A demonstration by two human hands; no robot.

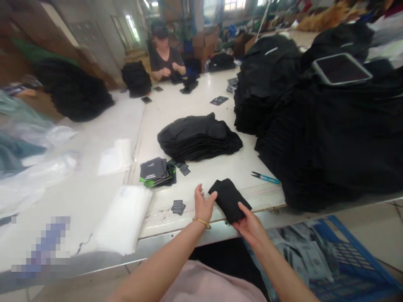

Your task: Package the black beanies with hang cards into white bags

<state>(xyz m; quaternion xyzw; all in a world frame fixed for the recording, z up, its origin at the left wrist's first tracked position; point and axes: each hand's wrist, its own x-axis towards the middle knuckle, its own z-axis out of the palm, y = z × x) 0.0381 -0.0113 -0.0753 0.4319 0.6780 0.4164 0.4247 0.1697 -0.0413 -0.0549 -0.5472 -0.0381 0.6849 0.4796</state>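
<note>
A small folded piece of black cloth (229, 200) lies at the near edge of the table, turned at a slant. My right hand (250, 224) grips its lower right corner, thumb on top and fingers underneath. At its left side is my left hand (204, 204), fingers apart, with the thumb at the cloth's upper left edge. Small dark labels (178, 207) lie left of that hand. Beyond them sits a stack of dark printed cards (154, 170) with green edges. A low pile of folded black cloth (198, 136) stands farther back.
Tall black cloth stacks (333, 138) fill the right side, with a phone (343, 69) on top. Blue thread snips (265, 178) lie before them. Clear plastic bags (124, 220) are at left. A blue crate (349, 247) stands below the edge. Another person (165, 61) works opposite.
</note>
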